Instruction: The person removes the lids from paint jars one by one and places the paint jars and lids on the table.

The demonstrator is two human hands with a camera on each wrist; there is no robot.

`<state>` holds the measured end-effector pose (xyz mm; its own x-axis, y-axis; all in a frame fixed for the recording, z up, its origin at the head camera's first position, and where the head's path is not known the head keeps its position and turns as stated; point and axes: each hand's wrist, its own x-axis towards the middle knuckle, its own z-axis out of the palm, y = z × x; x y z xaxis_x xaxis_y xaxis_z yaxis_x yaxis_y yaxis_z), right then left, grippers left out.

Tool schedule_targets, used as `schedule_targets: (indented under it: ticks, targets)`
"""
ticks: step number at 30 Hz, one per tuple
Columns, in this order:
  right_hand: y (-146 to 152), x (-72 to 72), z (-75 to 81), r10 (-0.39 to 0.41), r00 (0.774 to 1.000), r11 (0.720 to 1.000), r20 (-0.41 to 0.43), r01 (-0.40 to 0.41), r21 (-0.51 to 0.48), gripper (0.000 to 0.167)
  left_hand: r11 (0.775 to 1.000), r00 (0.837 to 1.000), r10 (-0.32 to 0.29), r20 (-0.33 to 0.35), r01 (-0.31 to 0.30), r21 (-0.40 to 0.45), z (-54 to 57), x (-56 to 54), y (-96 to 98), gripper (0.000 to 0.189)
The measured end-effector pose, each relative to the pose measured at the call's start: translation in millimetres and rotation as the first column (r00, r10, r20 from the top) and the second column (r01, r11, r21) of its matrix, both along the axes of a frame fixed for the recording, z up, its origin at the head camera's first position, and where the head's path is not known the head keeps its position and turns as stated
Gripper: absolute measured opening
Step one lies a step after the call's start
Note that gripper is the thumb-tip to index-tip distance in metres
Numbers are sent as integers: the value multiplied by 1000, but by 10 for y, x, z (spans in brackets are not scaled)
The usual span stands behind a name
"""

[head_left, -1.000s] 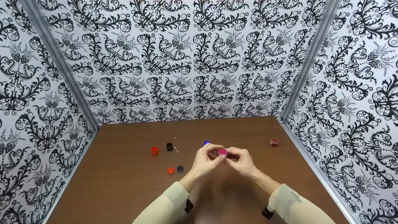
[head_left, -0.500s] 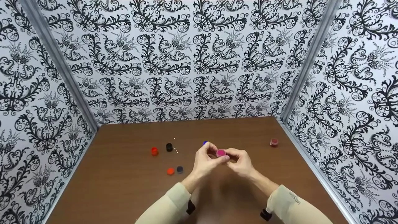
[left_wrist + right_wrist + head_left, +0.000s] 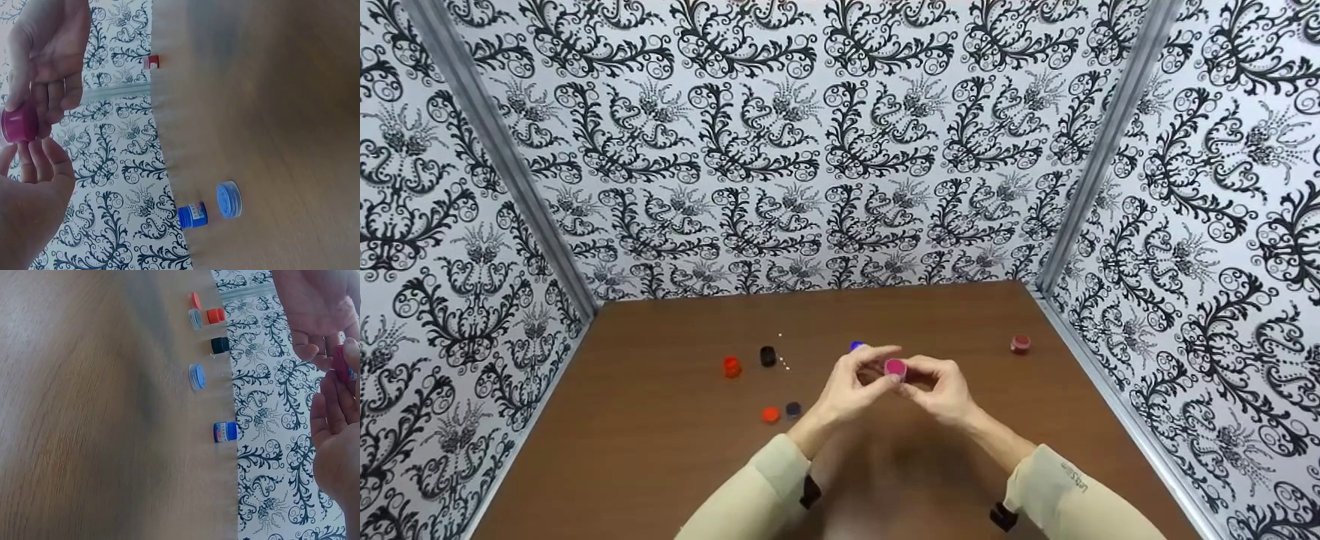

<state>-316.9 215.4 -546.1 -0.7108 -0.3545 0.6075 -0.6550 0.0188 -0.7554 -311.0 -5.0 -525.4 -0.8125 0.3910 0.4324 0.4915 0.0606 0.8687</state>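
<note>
Both hands meet over the middle of the table around a small magenta paint jar (image 3: 895,368) with a clear rim facing up. My right hand (image 3: 941,390) grips its side, the thumb pressing on it in the left wrist view. My left hand (image 3: 851,390) holds the jar from the other side with thumb and fingertips, its index finger stretched out above. Behind the left hand a blue jar (image 3: 856,346) is partly hidden. It shows fully in the right wrist view, near a clear lid with blue inside (image 3: 197,377).
To the left stand an orange jar (image 3: 731,367) and a black jar (image 3: 767,356), with white specks (image 3: 784,364) beside it. Nearer lie an orange lid (image 3: 770,415) and a dark lid (image 3: 793,409). A red jar (image 3: 1020,345) stands far right. Patterned walls (image 3: 825,150) enclose the table (image 3: 607,450).
The left index finger has lifted from its bent position half a second ago and is straighter, as it was one second ago. The jar stays nearly in place, and the right hand has hardly moved.
</note>
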Motion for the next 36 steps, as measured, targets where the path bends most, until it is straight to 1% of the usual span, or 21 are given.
schedule_targets:
  ticks: [2,5,7,10,14,18,24,30,36]
  targets:
    - [5,1,-3,10,1000,1000,9,-10,-4,23,1000,1000,-18,-10,18,3,-8,-8,-11,41]
    - [8,6,-11,11,1000,1000,18,-11,-1,23,1000,1000,-12,-11,12,1,-19,-5,-13,34]
    - [7,11,-18,5,1000,1000,19,-6,3,24,1000,1000,8,-7,-8,-2,-26,1,-4,32]
    - [6,16,-32,-5,1000,1000,15,4,9,25,999,998,51,21,-51,-6,-30,15,21,31]
    - [3,19,-47,-11,1000,1000,-2,11,10,26,994,992,109,66,-110,6,-25,44,59,31]
    - [-2,23,-54,-13,1000,1000,-13,13,11,27,989,985,148,87,-149,11,-12,74,86,32]
    - [-10,41,-43,-36,999,999,4,36,18,25,983,979,183,88,-184,8,-9,99,99,35]
    - [-14,48,-42,-69,998,997,-4,69,27,24,976,973,214,90,-215,8,-5,108,114,39]
    - [-15,42,-56,-82,997,996,-9,82,20,26,973,971,228,75,-230,21,19,101,117,39]
